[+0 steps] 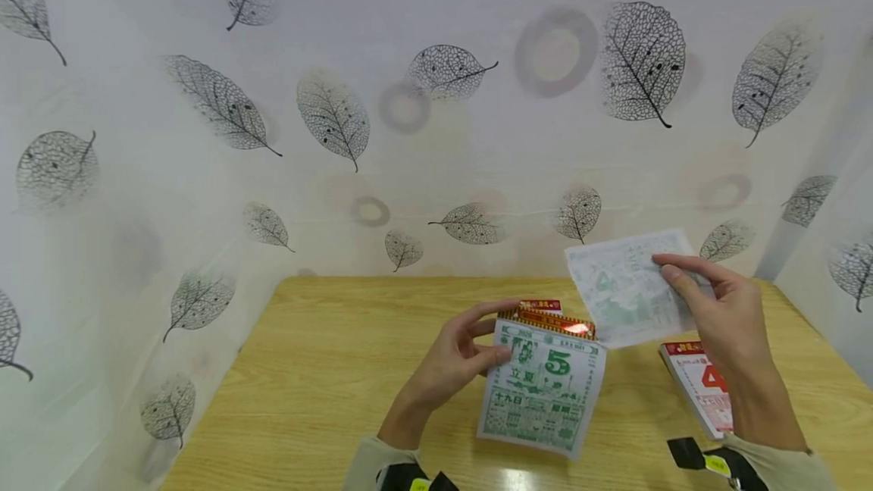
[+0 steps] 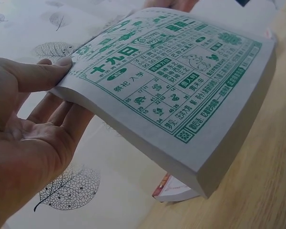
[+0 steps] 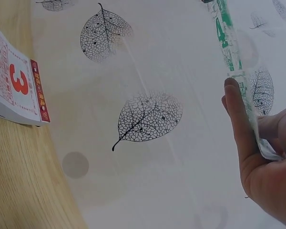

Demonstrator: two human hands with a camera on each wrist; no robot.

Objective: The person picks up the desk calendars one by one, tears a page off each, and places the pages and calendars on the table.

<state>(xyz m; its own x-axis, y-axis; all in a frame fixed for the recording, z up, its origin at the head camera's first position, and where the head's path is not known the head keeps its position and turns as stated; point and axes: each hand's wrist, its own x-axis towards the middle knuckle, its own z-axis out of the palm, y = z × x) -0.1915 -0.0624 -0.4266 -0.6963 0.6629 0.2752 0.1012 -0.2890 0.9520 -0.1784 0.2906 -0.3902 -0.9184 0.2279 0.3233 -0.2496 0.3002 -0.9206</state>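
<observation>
My left hand [image 1: 443, 362] holds a thick tear-off calendar [image 1: 539, 392] by its left side, thumb on the front page and fingers behind. The page shows a large green 5, under a red and gold binding strip. In the left wrist view the calendar [image 2: 181, 81] is tilted, its thick page edges facing the camera. My right hand [image 1: 733, 317] pinches a thin calendar sheet [image 1: 627, 294] between thumb and fingers, up and to the right of the pad. The sheet's lower left corner is right at the pad's upper right corner. A green 4 shows on this sheet [image 3: 221, 33].
On the wooden table [image 1: 327, 370], a calendar with a red 4 [image 1: 696, 385] lies at the right, partly behind my right forearm. Another red-topped calendar [image 1: 546, 305] is mostly hidden behind the held pad. A leaf-patterned sheet [image 1: 464, 142] hangs behind the table.
</observation>
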